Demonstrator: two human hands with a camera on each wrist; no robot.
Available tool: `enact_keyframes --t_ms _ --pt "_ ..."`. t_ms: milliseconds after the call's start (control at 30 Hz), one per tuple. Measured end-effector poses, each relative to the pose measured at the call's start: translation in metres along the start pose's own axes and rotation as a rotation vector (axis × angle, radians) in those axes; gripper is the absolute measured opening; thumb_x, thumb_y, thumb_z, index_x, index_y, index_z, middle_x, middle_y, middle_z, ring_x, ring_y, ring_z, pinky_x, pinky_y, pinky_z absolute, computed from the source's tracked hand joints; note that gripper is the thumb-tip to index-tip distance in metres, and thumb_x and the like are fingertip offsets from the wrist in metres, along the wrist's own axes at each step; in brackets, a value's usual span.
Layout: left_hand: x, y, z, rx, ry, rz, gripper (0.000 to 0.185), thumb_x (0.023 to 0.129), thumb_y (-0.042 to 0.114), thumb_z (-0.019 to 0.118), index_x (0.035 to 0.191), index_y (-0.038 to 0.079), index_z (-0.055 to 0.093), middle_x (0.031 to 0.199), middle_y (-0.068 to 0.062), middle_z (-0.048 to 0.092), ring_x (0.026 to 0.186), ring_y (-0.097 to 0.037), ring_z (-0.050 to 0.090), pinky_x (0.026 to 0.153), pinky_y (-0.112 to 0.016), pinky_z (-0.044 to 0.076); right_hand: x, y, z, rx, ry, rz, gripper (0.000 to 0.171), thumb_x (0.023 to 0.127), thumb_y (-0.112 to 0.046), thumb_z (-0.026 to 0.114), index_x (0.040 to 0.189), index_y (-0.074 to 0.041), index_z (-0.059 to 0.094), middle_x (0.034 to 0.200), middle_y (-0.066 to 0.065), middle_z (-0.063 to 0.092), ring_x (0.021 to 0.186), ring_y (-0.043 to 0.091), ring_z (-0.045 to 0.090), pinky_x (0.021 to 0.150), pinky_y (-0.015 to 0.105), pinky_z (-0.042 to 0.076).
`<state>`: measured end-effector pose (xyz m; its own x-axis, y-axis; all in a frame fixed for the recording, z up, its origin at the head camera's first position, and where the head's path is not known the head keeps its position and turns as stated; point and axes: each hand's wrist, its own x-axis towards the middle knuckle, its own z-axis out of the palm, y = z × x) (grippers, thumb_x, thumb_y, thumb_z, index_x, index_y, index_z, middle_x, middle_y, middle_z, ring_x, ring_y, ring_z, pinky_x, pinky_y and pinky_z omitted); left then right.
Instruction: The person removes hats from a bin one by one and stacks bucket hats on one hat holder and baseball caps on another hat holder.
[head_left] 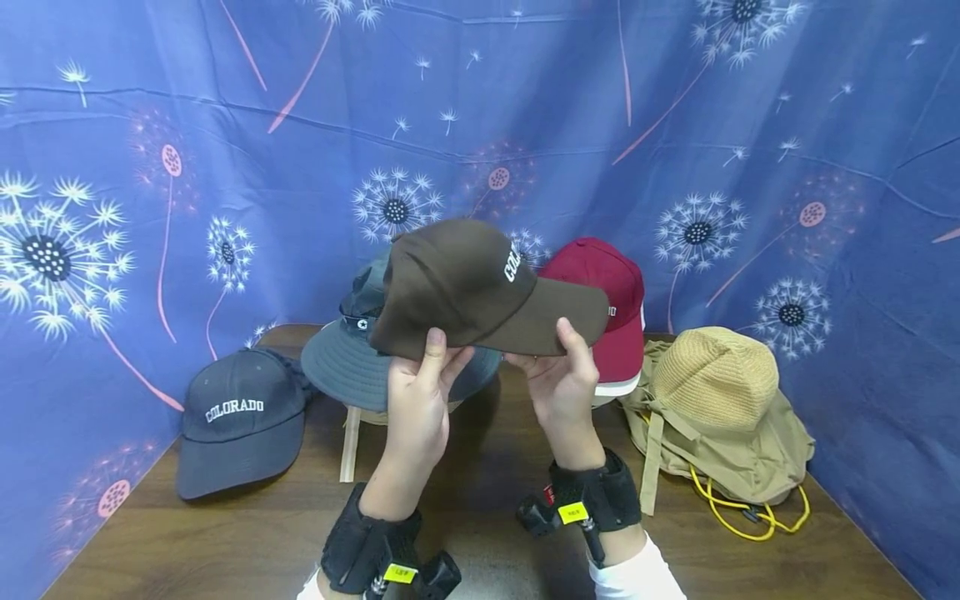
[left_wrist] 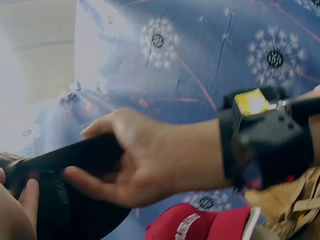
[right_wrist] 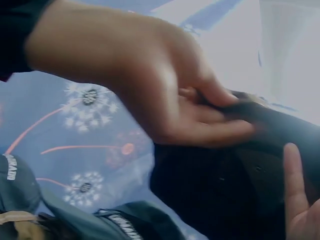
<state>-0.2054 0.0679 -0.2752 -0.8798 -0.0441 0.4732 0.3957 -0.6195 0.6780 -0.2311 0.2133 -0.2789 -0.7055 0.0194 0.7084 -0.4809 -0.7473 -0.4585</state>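
Note:
A brown baseball cap (head_left: 457, 287) with white lettering on its front is held up in the air, brim pointing right. My left hand (head_left: 420, 392) pinches the lower edge at the back of its crown, thumb on the near side. At the brim, my right hand (head_left: 562, 392) grips the lower edge between thumb and fingers. The left wrist view shows the right hand (left_wrist: 145, 160) on the dark brim. In the right wrist view, the left hand (right_wrist: 165, 95) is at the cap's edge, with one finger of the right hand (right_wrist: 295, 190) reaching in.
On the wooden table (head_left: 495, 508), a navy cap (head_left: 243, 417) lies left and a teal bucket hat (head_left: 337, 367) stands behind my left hand. A red cap (head_left: 622, 333) is behind the brim. Right of it, a straw hat (head_left: 716, 375) rests on a khaki hat (head_left: 780, 450) with yellow cord.

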Motion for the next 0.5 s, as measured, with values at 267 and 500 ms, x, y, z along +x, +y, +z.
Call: enact_keyframes --t_ms 267,500 --pt "0.005 0.007 -0.018 0.074 -0.091 0.046 0.013 0.102 0.021 0.045 0.109 0.020 0.055 0.102 0.011 0.065 0.095 -0.004 0.066 0.091 -0.024 0.056 0.013 -0.034 -0.026 0.281 0.031 0.288 0.062 0.102 -0.047 0.024 0.101 -0.003 0.067 0.093 0.011 0.074 0.082 0.022 0.071 0.077 0.037 0.056" --pt "0.005 0.009 -0.034 0.157 -0.190 0.055 0.015 0.101 0.027 0.047 0.111 0.023 0.056 0.104 0.013 0.064 0.096 -0.003 0.065 0.093 -0.023 0.055 0.027 -0.040 -0.054 0.357 -0.143 0.535 0.071 0.103 -0.048 0.017 0.102 0.004 0.065 0.096 0.014 0.074 0.087 0.025 0.072 0.084 0.037 0.056"
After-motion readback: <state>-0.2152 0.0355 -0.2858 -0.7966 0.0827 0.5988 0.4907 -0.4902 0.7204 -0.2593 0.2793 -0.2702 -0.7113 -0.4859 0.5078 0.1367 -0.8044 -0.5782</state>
